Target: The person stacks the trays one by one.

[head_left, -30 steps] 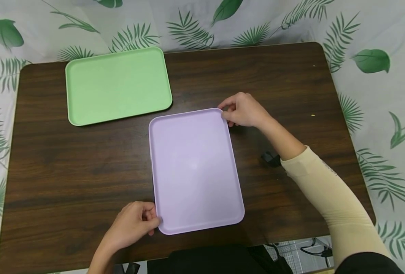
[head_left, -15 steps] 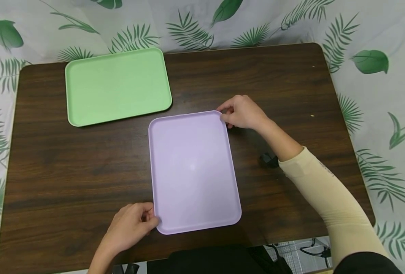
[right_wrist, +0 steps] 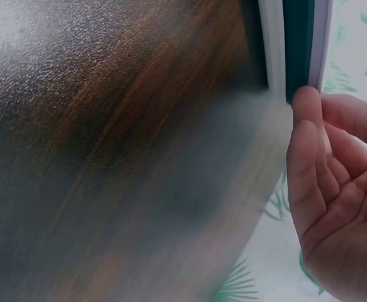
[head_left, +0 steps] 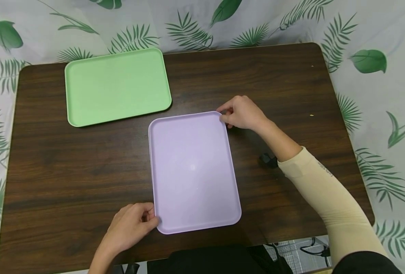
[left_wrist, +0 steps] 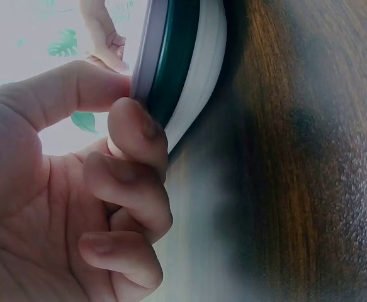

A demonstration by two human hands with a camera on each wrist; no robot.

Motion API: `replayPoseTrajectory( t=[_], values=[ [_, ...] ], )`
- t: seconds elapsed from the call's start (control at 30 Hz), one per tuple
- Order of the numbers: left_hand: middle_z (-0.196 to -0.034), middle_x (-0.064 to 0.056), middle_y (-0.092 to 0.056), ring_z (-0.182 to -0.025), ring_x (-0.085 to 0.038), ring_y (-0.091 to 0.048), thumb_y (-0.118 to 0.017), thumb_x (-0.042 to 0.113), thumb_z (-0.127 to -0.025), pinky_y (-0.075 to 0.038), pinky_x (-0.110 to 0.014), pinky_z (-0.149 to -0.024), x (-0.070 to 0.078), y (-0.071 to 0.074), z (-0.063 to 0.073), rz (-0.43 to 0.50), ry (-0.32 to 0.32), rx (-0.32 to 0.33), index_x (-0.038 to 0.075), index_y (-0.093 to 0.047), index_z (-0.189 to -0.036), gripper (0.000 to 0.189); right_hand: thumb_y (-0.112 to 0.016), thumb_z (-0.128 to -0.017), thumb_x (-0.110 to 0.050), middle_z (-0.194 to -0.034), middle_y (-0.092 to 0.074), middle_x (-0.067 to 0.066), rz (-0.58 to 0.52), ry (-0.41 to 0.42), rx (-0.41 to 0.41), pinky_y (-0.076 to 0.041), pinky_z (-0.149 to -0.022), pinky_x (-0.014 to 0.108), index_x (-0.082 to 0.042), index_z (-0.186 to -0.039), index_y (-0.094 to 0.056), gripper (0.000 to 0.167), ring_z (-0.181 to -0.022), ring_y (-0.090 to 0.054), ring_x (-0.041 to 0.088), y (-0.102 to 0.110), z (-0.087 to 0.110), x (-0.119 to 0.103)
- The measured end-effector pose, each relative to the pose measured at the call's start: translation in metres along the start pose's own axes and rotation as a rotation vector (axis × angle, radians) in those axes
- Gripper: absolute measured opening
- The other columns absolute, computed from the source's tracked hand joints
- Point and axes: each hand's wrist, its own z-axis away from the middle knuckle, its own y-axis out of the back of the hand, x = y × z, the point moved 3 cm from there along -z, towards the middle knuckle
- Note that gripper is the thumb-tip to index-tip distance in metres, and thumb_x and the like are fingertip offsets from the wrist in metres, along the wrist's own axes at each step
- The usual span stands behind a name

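Observation:
A lavender tray [head_left: 193,171] lies flat near the table's front, its short side toward me. The wrist views show it on top of a stack, over a dark green tray [left_wrist: 177,63] and a white tray [left_wrist: 205,69]. At its near left corner, my left hand [head_left: 128,228] pinches the lavender rim between thumb and index finger, the other fingers curled below. My right hand [head_left: 243,112] pinches the far right corner with thumb and fingertips. Whether either hand's fingertips also catch the dark green rim, I cannot tell.
A light green tray [head_left: 118,87] lies at the table's back left, just beyond the lavender one. On the dark wood table [head_left: 79,171], a small black object [head_left: 269,160] sits by my right forearm. A leaf-patterned cloth [head_left: 370,61] surrounds the table.
The lavender tray has shifted slightly left, its far right corner coming a little nearer to me. Both hands moved along with it and keep their hold. Over the last half second, hardly anything differs.

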Motion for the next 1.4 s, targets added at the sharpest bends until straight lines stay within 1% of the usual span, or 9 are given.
replayPoseTrajectory(
  t=[0.33,0.5,0.67,0.8,0.9,1.03,1.2,1.33,1.4],
  values=[
    [-0.053,0.016,-0.041,-0.048,-0.002,-0.035,-0.070,0.017,-0.081,-0.026,-0.023,-0.048,-0.003,0.001,0.001,-0.019,-0.034,-0.005,0.027,-0.048,-0.061,0.031,-0.070,-0.090,-0.015,-0.063,-0.066,0.005,-0.021,-0.015,-0.014,-0.045,-0.070,0.034,-0.009,-0.118,-0.072,0.029,-0.059,-0.067,0.021,0.001,-0.002,-0.001],
    [-0.054,0.017,-0.041,-0.049,-0.001,-0.035,-0.071,0.020,-0.083,-0.027,-0.022,-0.048,-0.004,0.002,0.001,-0.023,-0.061,-0.013,0.028,-0.049,-0.063,0.031,-0.071,-0.091,-0.018,-0.063,-0.066,0.005,-0.026,-0.020,-0.024,-0.044,-0.068,0.035,-0.009,-0.119,-0.072,0.029,-0.060,-0.067,0.022,0.002,-0.002,-0.002],
    [-0.055,0.016,-0.040,-0.049,-0.001,-0.037,-0.070,0.036,-0.091,-0.029,-0.022,-0.048,-0.009,0.008,0.002,0.016,-0.064,-0.017,0.029,-0.050,-0.065,0.033,-0.069,-0.093,-0.025,-0.066,-0.066,0.005,-0.013,-0.028,-0.025,-0.044,-0.063,0.036,-0.010,-0.114,-0.074,0.027,-0.061,-0.065,0.023,0.006,-0.004,-0.005],
    [-0.054,0.015,-0.043,-0.047,-0.004,-0.038,-0.063,0.047,-0.094,-0.030,-0.023,-0.045,-0.017,0.020,0.004,0.051,-0.030,0.050,0.027,-0.054,-0.068,0.034,-0.067,-0.094,-0.029,-0.067,-0.066,0.006,0.004,-0.047,0.025,-0.044,-0.067,0.035,-0.011,-0.108,-0.074,0.025,-0.060,-0.064,0.022,0.012,-0.008,-0.006],
    [-0.054,0.012,-0.048,-0.046,-0.007,-0.040,-0.059,0.045,-0.096,-0.032,-0.025,-0.045,-0.028,0.032,0.005,0.071,0.016,0.109,0.024,-0.057,-0.071,0.033,-0.065,-0.095,-0.032,-0.069,-0.067,0.007,0.005,-0.063,0.064,-0.046,-0.068,0.035,-0.011,-0.106,-0.074,0.026,-0.060,-0.064,0.023,0.017,-0.011,-0.007],
    [-0.062,0.007,-0.057,-0.053,-0.011,-0.047,-0.056,0.044,-0.099,-0.036,-0.028,-0.050,-0.047,0.053,0.004,0.065,0.074,0.169,0.018,-0.063,-0.080,0.033,-0.064,-0.096,-0.034,-0.076,-0.069,0.010,-0.012,-0.072,0.090,-0.047,-0.070,0.035,-0.010,-0.107,-0.073,0.028,-0.065,-0.067,0.024,0.021,-0.018,-0.007],
    [-0.076,0.001,-0.066,-0.063,-0.014,-0.054,-0.049,0.044,-0.102,-0.039,-0.030,-0.056,-0.079,0.084,0.002,0.052,0.140,0.232,0.011,-0.067,-0.096,0.038,-0.063,-0.096,-0.035,-0.078,-0.070,0.011,-0.054,-0.088,0.098,-0.048,-0.069,0.035,-0.009,-0.105,-0.073,0.029,-0.069,-0.068,0.027,0.027,-0.031,-0.007],
    [-0.077,-0.005,-0.067,-0.061,-0.014,-0.053,-0.048,0.041,-0.103,-0.040,-0.029,-0.053,-0.106,0.108,0.001,0.076,0.180,0.314,0.004,-0.067,-0.102,0.041,-0.062,-0.096,-0.035,-0.078,-0.069,0.010,-0.115,-0.110,0.086,-0.052,-0.063,0.035,-0.008,-0.105,-0.072,0.030,-0.071,-0.068,0.029,0.029,-0.043,-0.010],
    [-0.076,-0.005,-0.067,-0.060,-0.014,-0.052,-0.049,0.040,-0.103,-0.038,-0.028,-0.052,-0.118,0.118,-0.001,0.092,0.207,0.353,0.002,-0.066,-0.103,0.042,-0.062,-0.096,-0.034,-0.078,-0.069,0.011,-0.144,-0.116,0.076,-0.054,-0.061,0.034,-0.007,-0.106,-0.071,0.030,-0.072,-0.068,0.030,0.029,-0.050,-0.012]
  ],
)
